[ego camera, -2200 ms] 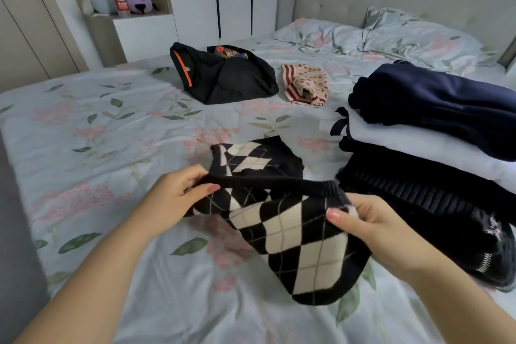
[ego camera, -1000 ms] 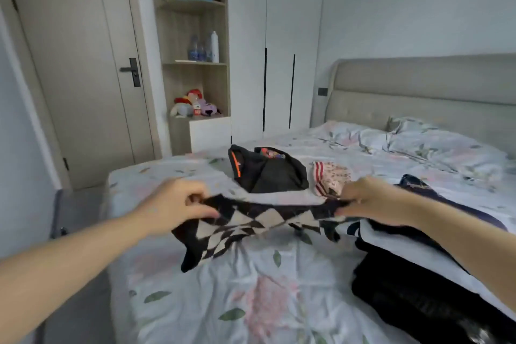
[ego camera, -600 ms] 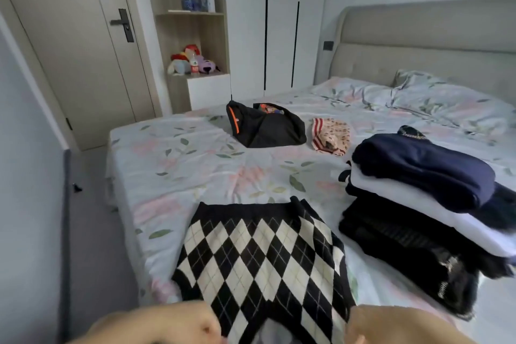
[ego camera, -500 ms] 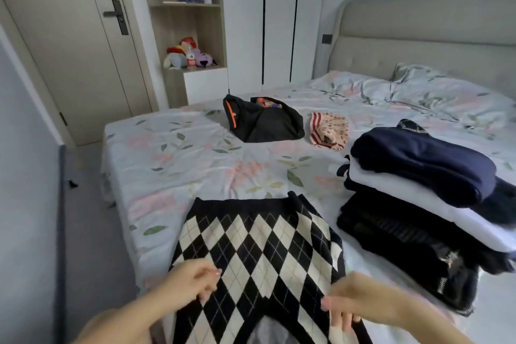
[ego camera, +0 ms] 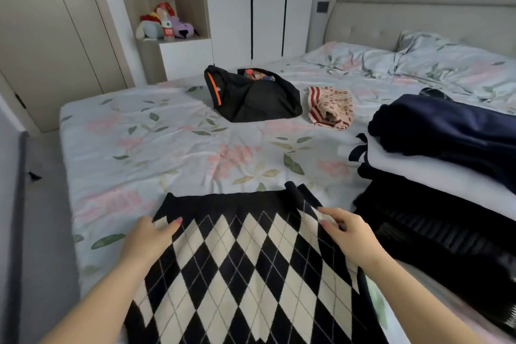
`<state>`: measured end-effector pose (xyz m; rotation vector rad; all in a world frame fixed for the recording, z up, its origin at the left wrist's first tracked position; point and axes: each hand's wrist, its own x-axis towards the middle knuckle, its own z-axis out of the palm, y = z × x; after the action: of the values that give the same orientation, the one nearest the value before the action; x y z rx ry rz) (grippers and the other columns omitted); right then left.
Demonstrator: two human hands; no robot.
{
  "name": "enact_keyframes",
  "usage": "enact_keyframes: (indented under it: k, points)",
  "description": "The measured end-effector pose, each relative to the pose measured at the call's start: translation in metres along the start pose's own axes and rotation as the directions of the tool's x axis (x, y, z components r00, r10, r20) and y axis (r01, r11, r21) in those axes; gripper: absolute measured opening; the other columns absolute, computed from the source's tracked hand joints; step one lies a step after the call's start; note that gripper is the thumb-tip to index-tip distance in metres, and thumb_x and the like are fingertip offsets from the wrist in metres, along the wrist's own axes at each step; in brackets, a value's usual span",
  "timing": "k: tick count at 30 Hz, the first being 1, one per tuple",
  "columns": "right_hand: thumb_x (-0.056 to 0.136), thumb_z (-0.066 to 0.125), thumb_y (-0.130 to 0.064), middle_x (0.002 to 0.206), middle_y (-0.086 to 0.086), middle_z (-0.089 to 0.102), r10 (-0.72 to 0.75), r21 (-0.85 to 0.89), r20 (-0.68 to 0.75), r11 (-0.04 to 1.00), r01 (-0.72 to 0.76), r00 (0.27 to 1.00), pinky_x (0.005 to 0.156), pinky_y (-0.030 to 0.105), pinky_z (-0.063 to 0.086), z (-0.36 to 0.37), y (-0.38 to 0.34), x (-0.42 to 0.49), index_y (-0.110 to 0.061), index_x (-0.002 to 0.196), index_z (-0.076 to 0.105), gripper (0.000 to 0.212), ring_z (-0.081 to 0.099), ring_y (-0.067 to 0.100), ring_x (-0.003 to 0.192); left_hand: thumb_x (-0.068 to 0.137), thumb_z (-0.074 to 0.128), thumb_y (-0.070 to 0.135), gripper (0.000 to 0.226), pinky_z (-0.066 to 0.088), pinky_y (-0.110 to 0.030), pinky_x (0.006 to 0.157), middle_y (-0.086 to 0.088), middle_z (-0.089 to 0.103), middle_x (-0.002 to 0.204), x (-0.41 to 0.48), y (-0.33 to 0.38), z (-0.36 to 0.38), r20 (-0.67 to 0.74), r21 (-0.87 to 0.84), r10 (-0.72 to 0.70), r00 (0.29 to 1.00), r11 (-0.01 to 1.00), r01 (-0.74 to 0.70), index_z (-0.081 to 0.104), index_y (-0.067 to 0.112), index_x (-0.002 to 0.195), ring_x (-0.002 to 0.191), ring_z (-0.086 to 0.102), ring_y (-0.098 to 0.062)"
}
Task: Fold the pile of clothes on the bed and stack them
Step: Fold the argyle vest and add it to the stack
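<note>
Both hands have slid up the argyle vest from its near hem. Left hand and right hand press its side edges, each grip loose and unclenched, smoothing it flat on the bed beside the folded stack, probably to ready it for folding.

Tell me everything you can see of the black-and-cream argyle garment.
The argyle garment is a knit of black and cream diamonds crossed by thin pale lines, with a black band along its far edge. It lies spread flat on the floral sheet, its near end out of frame. The left hand rests on its left edge, the right hand on its right.
</note>
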<state>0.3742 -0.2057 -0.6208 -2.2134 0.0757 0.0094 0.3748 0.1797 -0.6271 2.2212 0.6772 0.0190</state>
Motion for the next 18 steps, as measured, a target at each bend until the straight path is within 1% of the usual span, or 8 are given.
enact_keyframes:
  k: [1,4,5,7,10,12,16,18]
  points:
    - [0.095,0.063,-0.027,0.099,-0.014,0.066,-0.005,0.006,0.004,1.000,0.005,1.000,0.089,0.021,0.045,0.000,0.002,0.008,-0.035,0.120,0.066,0.026,0.058,0.006,0.096,0.087,0.064,0.054,0.069,0.050,-0.045,0.092,-0.016,0.062,0.121,0.006,0.000,0.002,-0.001,0.011,0.000,1.000,1.000,0.000,0.052,0.001,0.130,0.109,0.059,-0.035]
    - [0.095,0.064,-0.016,0.061,-0.016,0.062,-0.017,0.082,0.061,0.997,0.012,0.998,0.063,0.010,0.044,-0.002,0.004,0.022,-0.027,0.098,0.074,0.015,0.056,-0.002,0.057,0.095,0.057,0.045,0.059,0.046,-0.043,0.094,-0.017,0.056,0.133,0.015,0.002,0.001,-0.021,-0.009,0.036,0.999,0.999,-0.036,0.048,0.003,0.135,0.116,0.054,-0.036]
    - [0.095,0.062,-0.012,0.059,-0.017,0.063,-0.026,0.096,0.043,0.995,0.022,0.999,0.059,0.008,0.043,-0.001,0.005,0.025,-0.025,0.095,0.075,0.018,0.055,-0.003,0.053,0.097,0.055,0.042,0.057,0.044,-0.041,0.090,-0.016,0.054,0.134,0.018,0.002,-0.002,-0.043,-0.010,0.046,0.998,0.999,-0.047,0.046,0.003,0.138,0.117,0.053,-0.036]
    - [0.096,0.059,-0.009,0.071,-0.013,0.068,-0.040,0.096,-0.123,0.994,0.052,0.992,0.060,0.012,0.044,0.001,0.006,0.027,-0.027,0.098,0.075,0.024,0.056,-0.001,0.058,0.099,0.053,0.036,0.044,0.044,-0.037,0.078,-0.012,0.060,0.118,0.026,-0.003,-0.012,-0.108,-0.023,0.080,0.991,0.996,-0.083,0.049,0.004,0.129,0.102,0.058,-0.031]
    - [0.097,0.053,-0.002,0.095,-0.006,0.065,-0.085,0.076,-0.459,0.988,0.135,0.884,0.077,0.015,0.043,0.001,0.003,0.024,-0.017,0.110,0.073,0.028,0.060,0.006,0.081,0.100,0.051,0.033,0.020,0.037,-0.035,0.058,-0.007,0.059,0.087,0.037,-0.012,-0.028,-0.232,-0.006,0.187,0.955,0.981,-0.193,0.048,0.013,0.098,0.072,0.052,-0.018]
    - [0.097,0.051,0.002,0.101,-0.001,0.062,-0.141,-0.025,-0.499,0.989,0.148,0.855,0.081,0.013,0.039,0.002,0.001,0.022,-0.007,0.117,0.070,0.029,0.058,0.012,0.088,0.099,0.051,0.034,0.021,0.036,-0.035,0.056,-0.008,0.058,0.081,0.040,-0.016,-0.031,-0.261,0.010,0.241,0.935,0.969,-0.247,0.044,0.016,0.090,0.070,0.053,-0.022]
    - [0.096,0.059,-0.009,0.118,0.005,0.052,-0.077,-0.214,-0.142,0.976,0.045,0.987,0.091,0.018,0.032,0.005,0.003,0.024,-0.008,0.140,0.052,0.045,0.051,0.021,0.108,0.099,0.053,0.030,0.024,0.035,-0.033,0.054,-0.010,0.057,0.072,0.042,-0.019,-0.023,-0.124,0.056,0.244,0.962,0.969,-0.239,0.046,0.016,0.080,0.065,0.054,-0.025]
    - [0.093,0.066,-0.019,0.130,0.003,0.052,-0.023,-0.257,-0.003,0.966,0.022,1.000,0.096,0.019,0.031,0.002,0.001,0.024,-0.013,0.141,0.052,0.051,0.050,0.021,0.120,0.098,0.056,0.031,0.031,0.039,-0.033,0.057,-0.010,0.059,0.068,0.042,-0.021,-0.023,-0.017,0.091,0.204,0.979,0.975,-0.202,0.055,0.009,0.078,0.065,0.058,-0.027]
